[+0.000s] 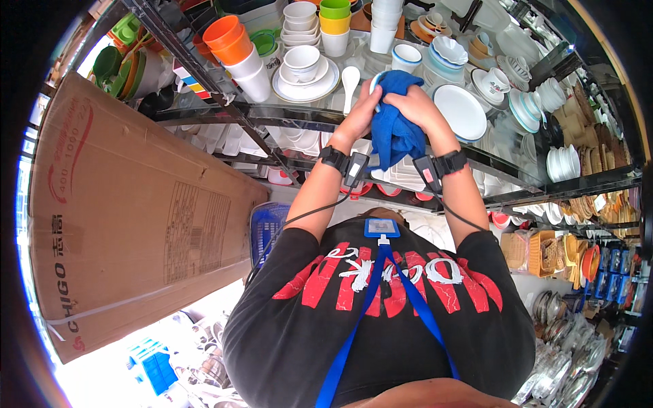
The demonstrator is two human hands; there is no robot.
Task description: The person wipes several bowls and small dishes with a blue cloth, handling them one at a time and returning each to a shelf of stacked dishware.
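In front of the shelf my left hand grips a white dish with a blue rim, mostly covered by a blue cloth. The cloth is bunched in my right hand, pressed against the dish, and its loose end hangs below both hands. To the left of my left hand a white spoon lies on the glass shelf. A white plate with a blue rim is just right of my right wrist. A blue-rimmed white cup stands behind the cloth.
Stacked orange and white cups and a bowl on plates stand at the shelf's left. More bowls and plates fill its right part. The dark metal shelf edge runs below my hands. A tall cardboard box stands left, beside a blue basket.
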